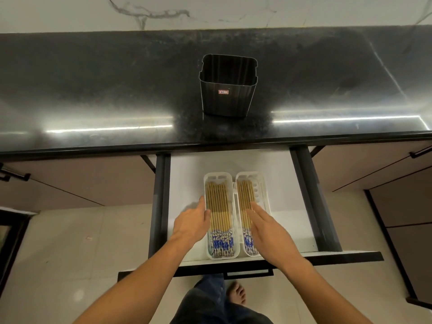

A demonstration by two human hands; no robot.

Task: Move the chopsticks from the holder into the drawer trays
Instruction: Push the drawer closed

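Inside both trays [236, 183], chopsticks [219, 213] lie lengthwise (patterned ends nearest).

One black holder [228, 86] stands near the middle of the worktop [93, 90]. One open drawer [187, 183] below its front edge carries two white trays [218, 177], side by side. Chopsticks [219, 206] fill both; the left tray holds roughly ten, the right tray [263, 183] fewer, too tightly packed to count exactly. Two hands, left hand [191, 223] and right hand [268, 228], are in view.
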